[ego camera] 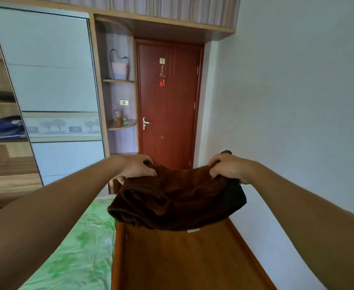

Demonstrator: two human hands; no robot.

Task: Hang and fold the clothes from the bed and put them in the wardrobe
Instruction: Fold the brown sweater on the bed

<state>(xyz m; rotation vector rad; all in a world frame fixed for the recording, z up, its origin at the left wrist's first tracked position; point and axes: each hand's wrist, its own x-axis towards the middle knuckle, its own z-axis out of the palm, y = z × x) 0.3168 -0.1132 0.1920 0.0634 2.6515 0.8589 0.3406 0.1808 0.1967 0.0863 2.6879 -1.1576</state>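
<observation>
Soft, even daylight (wide-angle bowing at edges), slight blur.

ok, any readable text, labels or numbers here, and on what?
None legible.
Tag on the garment: white, too blurred to read.
Plate on the door: too small to read.
Switch: too small to read.

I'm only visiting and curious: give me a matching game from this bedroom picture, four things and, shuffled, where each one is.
Things: 1 brown garment; 2 red tassel; 3 blue bundle; 4 handbag.
Places: A on an open wardrobe shelf; B gripped by the left hand and right hand; C on the upper corner shelf; D hanging on the door.
Pairs: 1-B; 2-D; 3-A; 4-C.
</observation>
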